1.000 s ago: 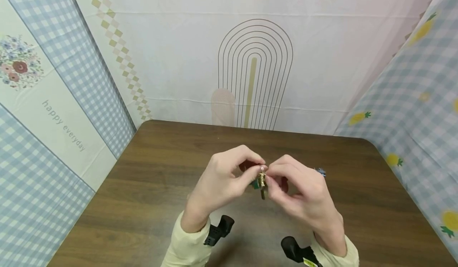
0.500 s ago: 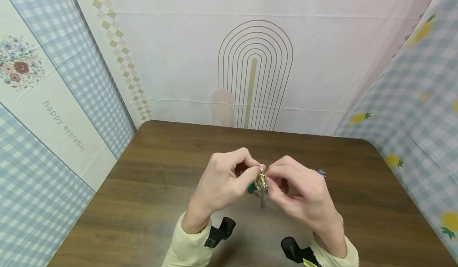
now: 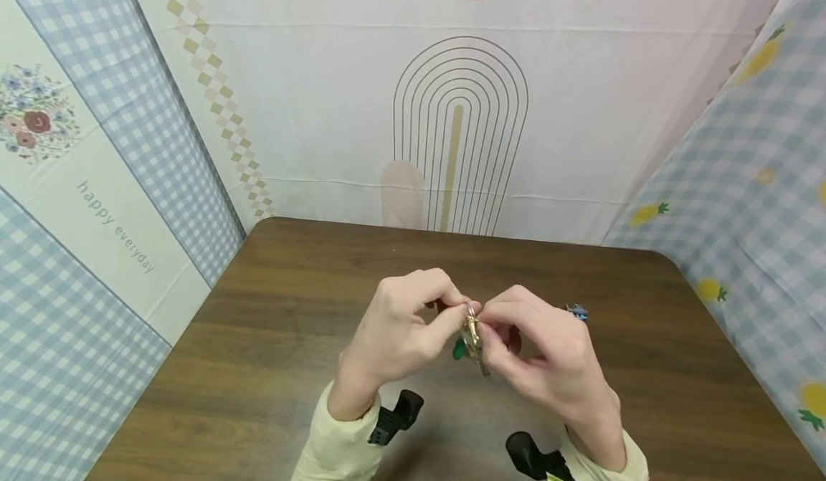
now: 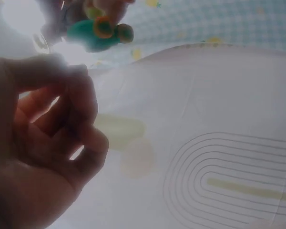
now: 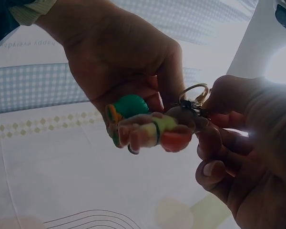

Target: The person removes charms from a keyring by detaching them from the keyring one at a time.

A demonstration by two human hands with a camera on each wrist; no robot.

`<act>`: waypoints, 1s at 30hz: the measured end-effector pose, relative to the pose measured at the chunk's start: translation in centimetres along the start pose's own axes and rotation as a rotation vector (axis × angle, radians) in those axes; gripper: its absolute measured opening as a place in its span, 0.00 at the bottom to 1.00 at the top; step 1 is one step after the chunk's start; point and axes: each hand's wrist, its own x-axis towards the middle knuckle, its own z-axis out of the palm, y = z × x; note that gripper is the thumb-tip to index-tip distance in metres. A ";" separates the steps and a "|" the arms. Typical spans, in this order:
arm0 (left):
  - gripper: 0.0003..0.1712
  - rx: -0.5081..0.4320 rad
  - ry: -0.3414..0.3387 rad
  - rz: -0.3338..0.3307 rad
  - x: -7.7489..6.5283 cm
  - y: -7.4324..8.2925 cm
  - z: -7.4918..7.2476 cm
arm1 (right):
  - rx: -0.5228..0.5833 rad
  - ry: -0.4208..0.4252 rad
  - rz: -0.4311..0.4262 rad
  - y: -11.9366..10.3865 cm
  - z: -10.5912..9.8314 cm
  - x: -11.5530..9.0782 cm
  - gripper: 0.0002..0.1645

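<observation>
Over the middle of the table, both hands work on a keychain with a metal ring [image 3: 471, 312]. The left hand [image 3: 406, 327] pinches the ring between thumb and index finger. From the other side, the right hand [image 3: 548, 348] pinches the keychain's gold metal part [image 3: 472, 336] with thumb and fingertips. A small figurine [image 5: 155, 131] with a green part [image 5: 131, 106] hangs from the keychain in the right wrist view. Its green part [image 4: 88, 36] also shows in the left wrist view. Fingers hide much of the join.
A small blue object [image 3: 577, 312] lies on the brown wooden table [image 3: 290, 309], partly behind the right hand. A pale printed cloth [image 3: 323, 108] hangs behind the table, with checked cloths at both sides. Each wrist wears a black camera.
The hanging metal pieces have turned and swung between the fingers, and the green part has shifted slightly. Both hands keep their pinch nearly in place, the right one slightly lower.
</observation>
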 end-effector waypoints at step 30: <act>0.10 -0.145 0.041 -0.260 0.0 0.2 0.1 | -0.002 0.005 0.004 0.1 -0.1 0.0 0.10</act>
